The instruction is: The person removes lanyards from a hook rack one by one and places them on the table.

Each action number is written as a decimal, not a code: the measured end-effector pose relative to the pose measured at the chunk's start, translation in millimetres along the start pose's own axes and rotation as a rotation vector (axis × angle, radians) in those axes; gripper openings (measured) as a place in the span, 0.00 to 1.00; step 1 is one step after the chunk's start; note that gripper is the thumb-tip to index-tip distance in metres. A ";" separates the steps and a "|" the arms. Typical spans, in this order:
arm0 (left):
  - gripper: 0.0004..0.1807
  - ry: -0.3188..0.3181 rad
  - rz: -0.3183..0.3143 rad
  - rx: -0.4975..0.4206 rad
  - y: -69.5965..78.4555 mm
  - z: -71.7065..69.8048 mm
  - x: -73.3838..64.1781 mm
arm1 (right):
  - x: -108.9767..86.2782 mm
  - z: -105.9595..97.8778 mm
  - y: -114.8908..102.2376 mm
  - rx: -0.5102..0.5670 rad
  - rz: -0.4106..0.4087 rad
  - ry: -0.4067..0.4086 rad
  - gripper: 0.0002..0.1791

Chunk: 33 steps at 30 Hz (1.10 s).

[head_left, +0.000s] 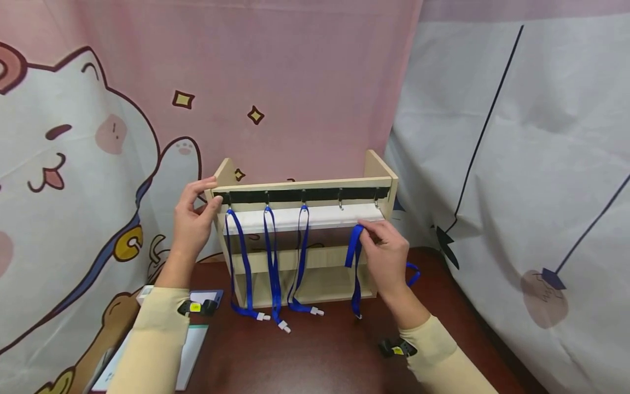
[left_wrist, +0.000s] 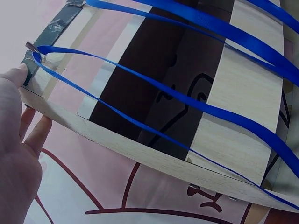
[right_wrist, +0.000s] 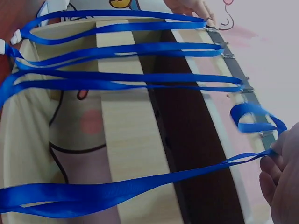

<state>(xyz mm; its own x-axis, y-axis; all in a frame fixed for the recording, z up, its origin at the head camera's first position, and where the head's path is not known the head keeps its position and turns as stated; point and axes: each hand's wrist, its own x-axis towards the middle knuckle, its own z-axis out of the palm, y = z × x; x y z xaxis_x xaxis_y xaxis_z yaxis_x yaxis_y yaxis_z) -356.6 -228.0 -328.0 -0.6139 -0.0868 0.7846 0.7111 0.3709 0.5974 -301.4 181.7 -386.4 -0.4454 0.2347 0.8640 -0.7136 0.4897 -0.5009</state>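
Note:
A light wooden rack stands on the table, with metal hooks along a black strip near its top. My left hand grips the rack's upper left corner, thumb on the front face and fingers round the side. Three blue lanyards with white clips hang from the hooks on the left and middle. My right hand pinches another blue lanyard in front of the two right hooks. In the right wrist view, this lanyard loops up beside the strip, while its long part stretches away below the fingertips.
Left of the rack, a white board or sheet and a blue-and-white item lie on the dark red table. Printed cloth hangs behind and at both sides. A white ledge runs under the hooks.

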 end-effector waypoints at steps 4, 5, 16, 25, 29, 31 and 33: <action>0.18 0.003 -0.012 0.008 0.4 0.4 0.0 | 9.7 -18.2 -2.8 -0.015 -0.015 -0.033 0.10; 0.18 0.003 -0.015 0.006 0.7 0.3 -0.1 | 11.7 -22.7 -2.6 -0.018 -0.017 -0.040 0.10; 0.19 -0.009 -0.025 0.018 2.0 0.1 -0.9 | 36.2 -70.7 -10.2 -0.065 -0.026 -0.049 0.06; 0.18 -0.019 0.004 0.004 1.2 0.1 -0.6 | 59.5 -115.6 -1.3 -0.086 -0.040 -0.107 0.06; 0.18 -0.016 0.010 -0.003 0.8 0.1 -1.0 | 67.9 -134.5 28.0 -0.151 -0.032 -0.117 0.07; 0.18 -0.014 0.011 -0.008 1.7 0.0 -1.2 | 72.2 -143.0 42.9 -0.177 -0.014 -0.108 0.08; 0.18 -0.011 0.012 -0.008 2.5 0.0 -1.0 | 75.6 -149.7 49.6 -0.187 0.023 -0.084 0.07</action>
<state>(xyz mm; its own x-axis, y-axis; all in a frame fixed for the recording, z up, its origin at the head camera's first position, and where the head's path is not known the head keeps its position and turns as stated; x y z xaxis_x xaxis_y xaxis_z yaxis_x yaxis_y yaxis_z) -354.1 -227.0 -327.3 -0.6095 -0.0721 0.7895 0.7209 0.3641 0.5897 -289.5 349.5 -338.4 -0.5094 0.1802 0.8415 -0.5934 0.6346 -0.4951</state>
